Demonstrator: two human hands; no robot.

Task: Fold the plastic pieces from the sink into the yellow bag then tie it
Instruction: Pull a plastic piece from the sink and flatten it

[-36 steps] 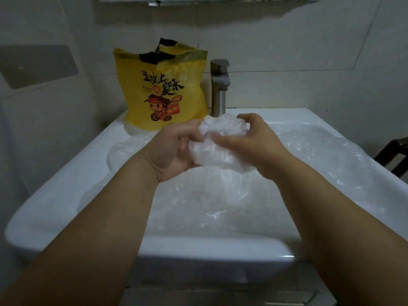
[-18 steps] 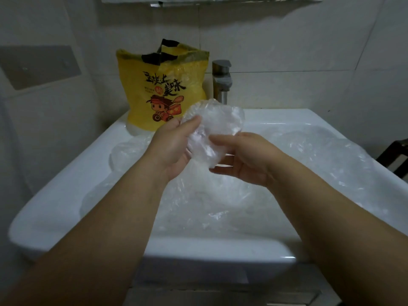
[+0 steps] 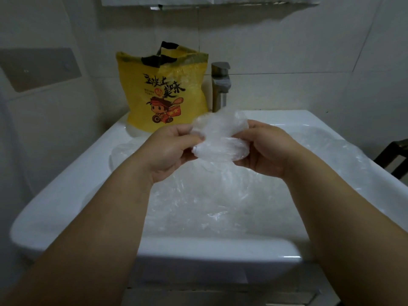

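Mid-fold: my left grip and right grip pinch one plastic piece; next, I reckon, into the yellow bag, upper left.

Crumpled clear plastic piece above sink — more inside, yellow bag upright at back rim

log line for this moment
phase: folding | left hand: grips clear plastic piece | right hand: grips same piece | yellow bag: upright on sink rim, untied | loose plastic: in sink
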